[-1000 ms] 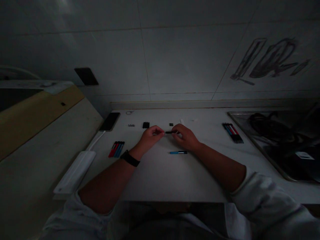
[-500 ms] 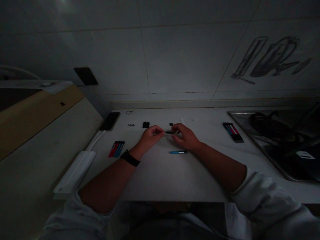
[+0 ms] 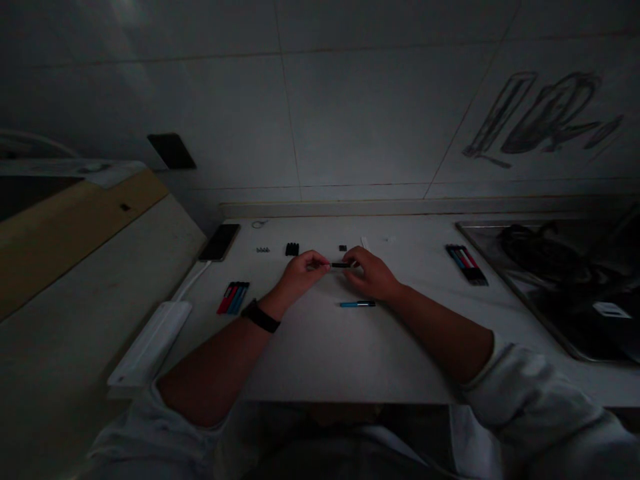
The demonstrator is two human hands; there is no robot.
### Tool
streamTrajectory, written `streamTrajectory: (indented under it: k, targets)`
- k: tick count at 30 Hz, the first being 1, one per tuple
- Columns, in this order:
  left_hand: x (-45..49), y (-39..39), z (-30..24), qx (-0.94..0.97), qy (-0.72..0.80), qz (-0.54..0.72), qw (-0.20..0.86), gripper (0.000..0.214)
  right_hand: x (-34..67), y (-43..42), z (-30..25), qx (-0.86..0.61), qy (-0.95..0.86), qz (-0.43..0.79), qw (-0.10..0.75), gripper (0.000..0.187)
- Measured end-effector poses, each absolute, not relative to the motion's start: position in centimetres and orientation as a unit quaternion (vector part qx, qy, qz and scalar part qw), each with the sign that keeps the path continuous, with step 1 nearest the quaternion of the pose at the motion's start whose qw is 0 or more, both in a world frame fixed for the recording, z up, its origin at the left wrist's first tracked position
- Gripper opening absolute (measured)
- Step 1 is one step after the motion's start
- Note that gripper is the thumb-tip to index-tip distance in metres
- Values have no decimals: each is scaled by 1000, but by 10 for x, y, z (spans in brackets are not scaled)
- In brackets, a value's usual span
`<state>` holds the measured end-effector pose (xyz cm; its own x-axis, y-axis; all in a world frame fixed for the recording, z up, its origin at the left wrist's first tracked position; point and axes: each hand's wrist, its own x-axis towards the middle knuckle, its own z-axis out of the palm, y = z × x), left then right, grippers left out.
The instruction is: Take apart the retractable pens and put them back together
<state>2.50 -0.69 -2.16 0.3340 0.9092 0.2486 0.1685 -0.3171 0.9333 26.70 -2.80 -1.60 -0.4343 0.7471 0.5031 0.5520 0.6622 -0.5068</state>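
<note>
Between my two hands is a short, slim black piece (image 3: 341,265), like a part of a pen. My left hand (image 3: 304,268) pinches its left end with thumb and fingertips. On its right end are the curled fingers of my right hand (image 3: 371,272). A blue pen body (image 3: 357,304) lies crosswise on the white counter just below my hands. Beyond them are a small cluster of black pen parts (image 3: 292,249), a few tiny metallic springs (image 3: 263,250) and a small dark piece (image 3: 343,248).
Red and blue pen parts (image 3: 233,298) lie left of my wrist. Several pens (image 3: 467,265) sit together at the right, beside a metal-rimmed dark hob (image 3: 550,287). A phone (image 3: 220,242) and a white power strip (image 3: 150,343) are at the left. The tiled wall (image 3: 360,120) rises behind.
</note>
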Motion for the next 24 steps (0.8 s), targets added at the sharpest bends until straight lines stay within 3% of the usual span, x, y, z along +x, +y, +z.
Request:
streamTrajectory:
  k: [3,9,13,18,24]
  targets:
    - [26,-8,-20,688,387,427,442,17,267,-28,-14,-378,-846,129,353,8]
    - [25,-7,-21,688,391,427,438,17,268,-27,-16,-394,-836,132,358,24]
    - [26,-8,-20,684,391,424,447,18,268,-27,-16,-385,-847,124,345,12]
    - [26,-8,-20,689,390,427,438,18,268,-27,-15,-389,-841,122,355,17]
    - [25,-11,-21,749,399,401,346,18,269,-25,-19,-391,-853,88,335,14]
